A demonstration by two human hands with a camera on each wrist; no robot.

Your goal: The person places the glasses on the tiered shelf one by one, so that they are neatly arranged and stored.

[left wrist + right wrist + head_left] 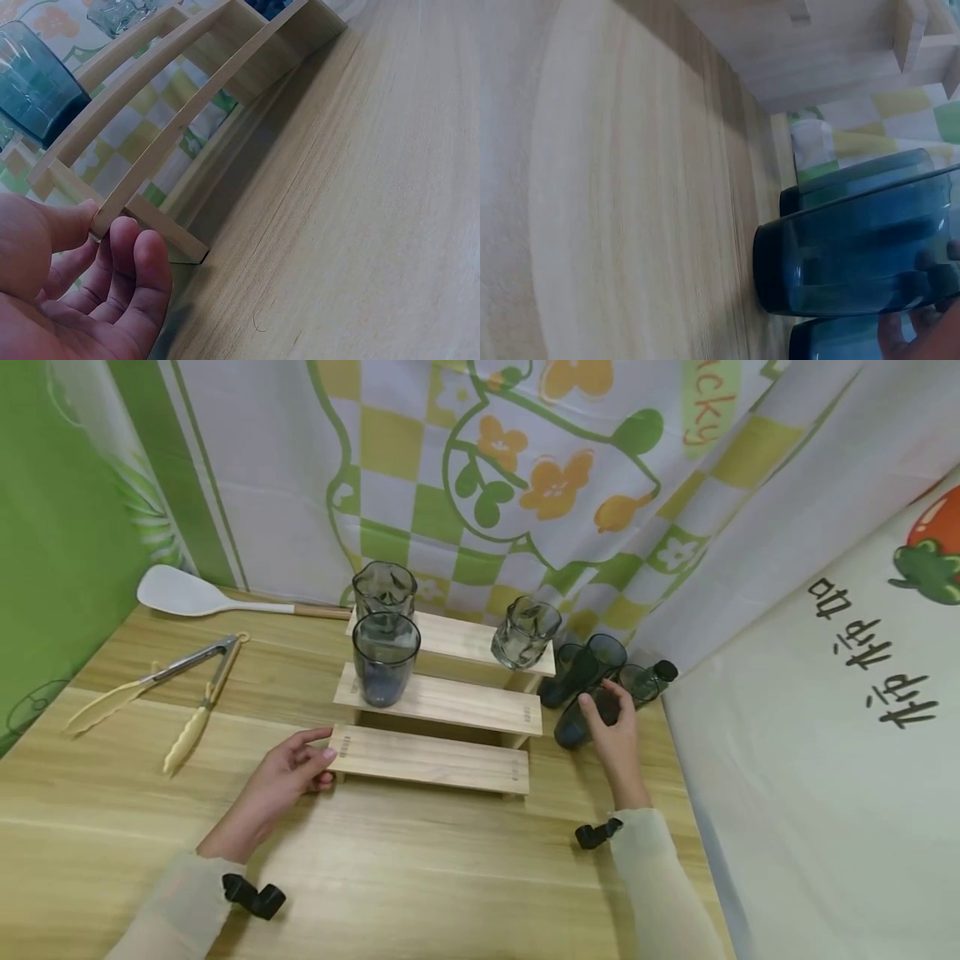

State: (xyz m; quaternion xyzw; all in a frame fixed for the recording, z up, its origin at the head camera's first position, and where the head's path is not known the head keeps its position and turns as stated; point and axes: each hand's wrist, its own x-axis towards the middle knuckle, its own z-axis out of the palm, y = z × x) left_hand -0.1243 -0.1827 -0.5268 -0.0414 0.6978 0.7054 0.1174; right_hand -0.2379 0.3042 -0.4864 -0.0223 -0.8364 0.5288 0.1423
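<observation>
A three-step wooden shelf (431, 758) stands on the table, and my left hand (292, 768) pinches the left end of its lowest step. In the left wrist view the thumb (71, 225) lies on top of that board, with fingers curled beneath. On the right, my right hand (618, 739) grips a dark blue glass (572, 727) among several similar glasses. The right wrist view has this glass (855, 259) close up, its fingers (900, 337) at the lower right. Another tinted glass (386, 664) stands on the middle step's left end.
Two wavy glasses, one left (384, 585) and one right (527, 635), stand on the top step. A dark bottle (660, 677) is behind the right-hand glasses. Tongs (213, 681) and a white spatula (183, 593) lie left. A patterned curtain (480, 468) hangs behind.
</observation>
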